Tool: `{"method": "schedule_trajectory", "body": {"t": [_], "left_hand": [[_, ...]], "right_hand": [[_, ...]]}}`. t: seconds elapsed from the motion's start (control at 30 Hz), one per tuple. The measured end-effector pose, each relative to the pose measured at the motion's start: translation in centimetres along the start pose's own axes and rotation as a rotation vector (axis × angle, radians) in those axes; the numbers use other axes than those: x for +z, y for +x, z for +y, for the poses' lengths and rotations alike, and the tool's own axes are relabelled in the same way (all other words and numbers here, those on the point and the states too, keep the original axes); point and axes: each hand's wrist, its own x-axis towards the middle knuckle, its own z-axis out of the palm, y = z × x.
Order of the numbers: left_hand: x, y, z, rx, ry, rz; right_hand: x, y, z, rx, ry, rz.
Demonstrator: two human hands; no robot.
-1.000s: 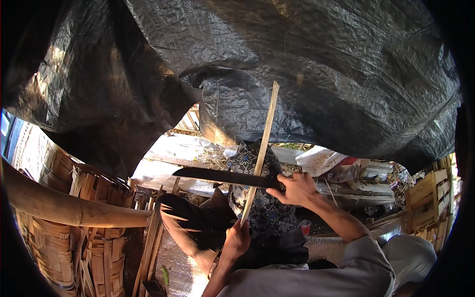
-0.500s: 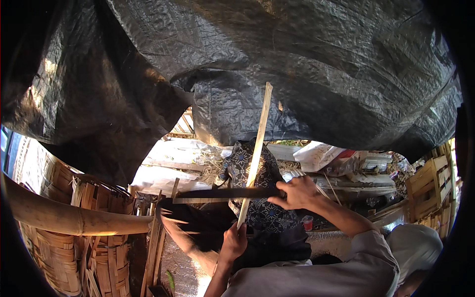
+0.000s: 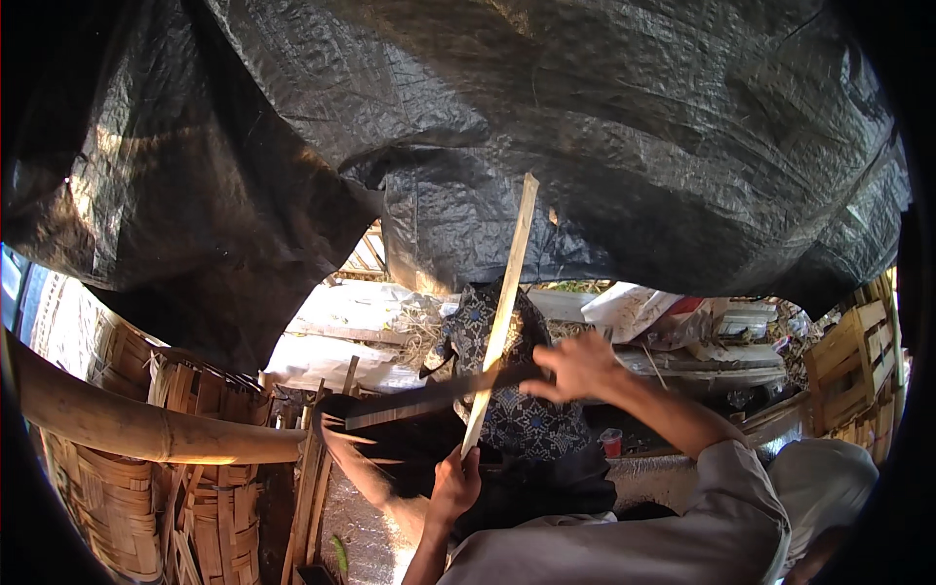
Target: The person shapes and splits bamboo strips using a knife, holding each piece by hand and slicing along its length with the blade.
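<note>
Rising upright beneath the black tarp (image 3: 604, 127), a bamboo strip (image 3: 503, 317) is clasped at its lower end by the left hand (image 3: 454, 485). Across the strip's lower part, a long dark blade (image 3: 429, 398) is gripped by the right hand (image 3: 577, 367).

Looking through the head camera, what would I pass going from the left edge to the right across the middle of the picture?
Thick bamboo pole → woven bamboo baskets → long dark blade → left hand gripping a pale bamboo strip → right hand holding the blade's handle → small red cup → wooden crate.
</note>
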Motion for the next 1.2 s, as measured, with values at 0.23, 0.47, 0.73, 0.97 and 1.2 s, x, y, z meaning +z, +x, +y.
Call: {"method": "schedule_trajectory", "body": {"t": [0.23,0.47,0.73,0.97,1.2], "left_hand": [[0.6,0.3,0.5,-0.067,-0.137,-0.075],[0.1,-0.7,-0.3,0.046,0.014,-0.008],[-0.3,-1.8,-1.9,-0.128,-0.188,-0.110],[-0.8,-2.0,-2.7,-0.093,-0.197,-0.141],[-0.3,-1.6,-3.4,-0.074,-0.212,-0.136]], "right_hand": [[-0.1,3.1,3.6,0.222,0.200,0.144],[-1.5,2.3,3.1,-0.117,-0.124,0.221],[-0.7,4.4,7.2,0.329,0.254,0.178],[-0.2,0.3,3.0,0.018,-0.104,0.135],[1.1,1.7,5.4,0.183,0.057,0.313]]}}
